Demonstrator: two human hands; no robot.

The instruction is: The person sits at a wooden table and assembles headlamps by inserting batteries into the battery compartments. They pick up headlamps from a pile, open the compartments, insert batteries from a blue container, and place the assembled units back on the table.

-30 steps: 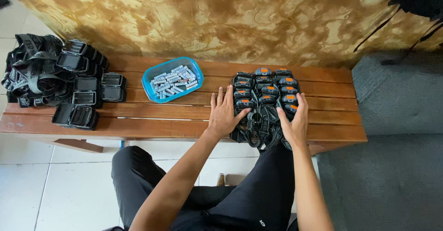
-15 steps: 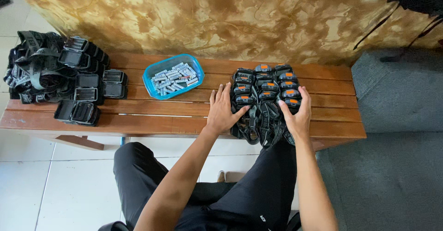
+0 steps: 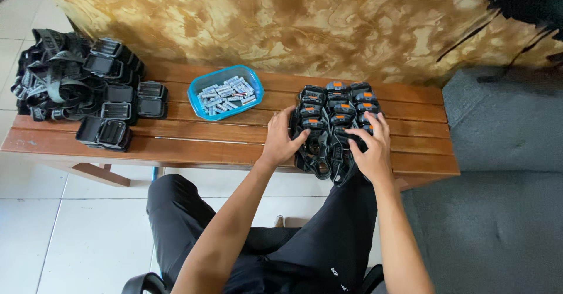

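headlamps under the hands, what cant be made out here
Head view:
- Headlamps: the nearest ones lie under the left hand and right hand.
- Straps: a tangle; which belongs to which lamp is unclear.
- Small pieces in the blue tray: too small to identify.

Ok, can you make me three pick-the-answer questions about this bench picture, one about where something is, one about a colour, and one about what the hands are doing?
1. Where is the tub of small batteries?
A. on the slatted wooden bench
B. on the floor
C. on the grey sofa

2. What colour is that tub?
A. red
B. blue
C. yellow

3. What are the left hand and right hand doing?
A. lifting the tub
B. resting on knees
C. pressing on the cluster of black and orange headlamps

Answers: 1 A, it sits on the slats; 2 B, its rim is blue; 3 C, both hands lie open on the lamps.
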